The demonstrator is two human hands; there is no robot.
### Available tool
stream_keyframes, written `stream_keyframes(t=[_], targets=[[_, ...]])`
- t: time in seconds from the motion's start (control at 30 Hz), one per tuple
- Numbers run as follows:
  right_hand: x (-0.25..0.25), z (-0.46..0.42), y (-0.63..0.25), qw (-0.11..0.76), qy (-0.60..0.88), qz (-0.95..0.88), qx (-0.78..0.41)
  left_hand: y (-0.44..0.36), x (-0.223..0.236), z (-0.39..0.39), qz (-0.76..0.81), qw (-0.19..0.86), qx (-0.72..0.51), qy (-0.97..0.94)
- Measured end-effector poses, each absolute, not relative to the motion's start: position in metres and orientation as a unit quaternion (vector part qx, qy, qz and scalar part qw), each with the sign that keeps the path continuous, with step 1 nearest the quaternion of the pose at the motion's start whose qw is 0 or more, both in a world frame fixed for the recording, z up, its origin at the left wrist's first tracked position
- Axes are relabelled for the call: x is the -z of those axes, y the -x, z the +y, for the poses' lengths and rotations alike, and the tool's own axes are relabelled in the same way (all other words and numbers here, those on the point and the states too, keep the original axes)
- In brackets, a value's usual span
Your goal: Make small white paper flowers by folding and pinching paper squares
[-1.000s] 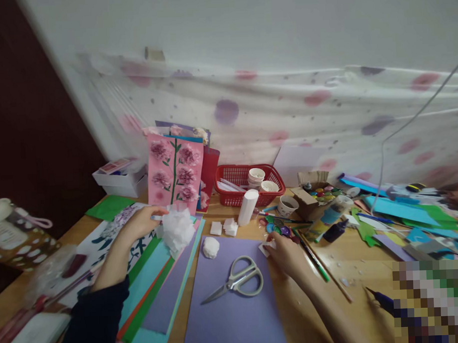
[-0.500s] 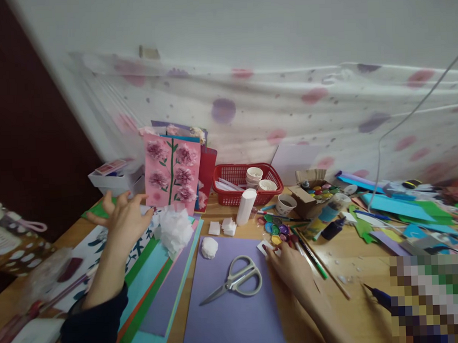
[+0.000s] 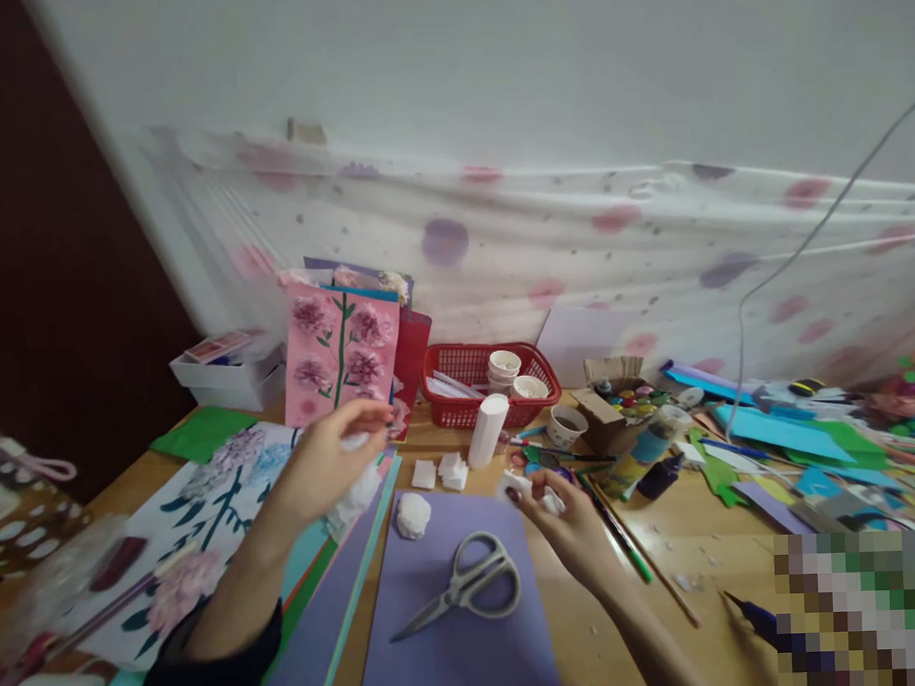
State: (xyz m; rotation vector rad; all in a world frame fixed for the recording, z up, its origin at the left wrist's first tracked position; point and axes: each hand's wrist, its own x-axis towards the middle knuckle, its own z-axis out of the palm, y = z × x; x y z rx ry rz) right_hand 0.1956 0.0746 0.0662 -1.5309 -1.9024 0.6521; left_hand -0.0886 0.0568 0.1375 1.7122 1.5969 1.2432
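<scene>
Fingers (image 3: 532, 510) of the right hand (image 3: 573, 534) pinching a small white piece of thin, paper-like material (image 3: 511, 481), held over the wooden counter (image 3: 588, 654), just beyond the right edge of a flat purple paper sheet (image 3: 454, 678). Left hand (image 3: 323, 468) raised, fingers loosely curled, over a ruffled white tissue-like bunch (image 3: 354, 504) that lies on stacked coloured sheets; whether it grips any of it, cannot tell.

On the purple sheet: silver scissors with grey loop handles (image 3: 460, 590), a crumpled white lump (image 3: 414, 516) near the far left corner. Just past that edge, two little stacks of white squares (image 3: 439, 473), then an upright white cylinder (image 3: 489, 432).

Handling, my judgement: keep the pinch light, at one edge, since material this thin probably creases easily. Best lift clear of the small coloured paint pots (image 3: 561, 472) beside the right hand, and avoid squashing the ruffled bunch.
</scene>
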Motion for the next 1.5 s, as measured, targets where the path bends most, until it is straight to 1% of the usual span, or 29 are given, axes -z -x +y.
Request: stream_keyframes(t=[0.03, 0.07, 0.1, 0.13, 0.2, 0.27, 0.37, 0.4, 0.47, 0.53, 0.63, 0.67, 0.77, 0.83, 1.13, 1.37, 1.5], targets=[[-0.081, 0.075, -0.190, 0.367, 0.527, -0.714, -0.277, 0.075, -0.142, 0.056, 0.545, 0.314, -0.464, -0.624], [-0.095, 0.075, -0.184, 0.410, 0.485, -0.712, -0.300, 0.061, -0.145, 0.055, 0.509, 0.373, -0.459, -0.625], [-0.109, 0.075, -0.177, 0.436, 0.451, -0.712, -0.317, 0.048, -0.149, 0.054, 0.479, 0.414, -0.460, -0.622], [-0.123, 0.076, -0.170, 0.457, 0.420, -0.712, -0.328, 0.036, -0.152, 0.054, 0.453, 0.432, -0.474, -0.619], [-0.143, 0.081, -0.157, 0.480, 0.361, -0.709, -0.371, 0.018, -0.158, 0.056, 0.432, 0.421, -0.514, -0.610], [-0.156, 0.088, -0.147, 0.496, 0.312, -0.667, -0.459, 0.012, -0.162, 0.060, 0.438, 0.368, -0.580, -0.580], [-0.162, 0.107, -0.135, 0.536, 0.245, -0.494, -0.639, 0.018, -0.166, 0.067, 0.446, 0.299, -0.668, -0.515], [-0.161, 0.114, -0.131, 0.533, 0.225, -0.444, -0.684, 0.022, -0.166, 0.068, 0.444, 0.290, -0.685, -0.499], [-0.159, 0.127, -0.125, 0.516, 0.200, -0.369, -0.747, 0.027, -0.166, 0.069, 0.443, 0.290, -0.696, -0.485], [-0.155, 0.135, -0.118, 0.508, 0.183, -0.319, -0.779, 0.025, -0.166, 0.067, 0.452, 0.304, -0.675, -0.497], [-0.147, 0.138, -0.109, 0.523, 0.175, -0.241, -0.798, 0.010, -0.162, 0.065, 0.473, 0.316, -0.610, -0.552], [-0.145, 0.137, -0.107, 0.521, 0.181, -0.216, -0.806, 0.004, -0.160, 0.066, 0.481, 0.303, -0.596, -0.567], [-0.139, 0.135, -0.100, 0.487, 0.206, -0.153, -0.835, -0.008, -0.152, 0.071, 0.512, 0.219, -0.581, -0.594], [-0.137, 0.135, -0.098, 0.472, 0.212, -0.124, -0.846, -0.009, -0.148, 0.075, 0.522, 0.197, -0.573, -0.600], [-0.122, 0.148, -0.102, 0.499, 0.214, -0.133, -0.829, -0.007, -0.146, 0.084, 0.544, 0.218, -0.547, -0.598], [-0.122, 0.146, -0.113, 0.566, 0.190, -0.139, -0.790, -0.018, -0.134, 0.082, 0.553, 0.232, -0.501, -0.624], [-0.129, 0.144, -0.115, 0.608, 0.175, -0.102, -0.768, -0.018, -0.130, 0.081, 0.576, 0.281, -0.467, -0.609]])
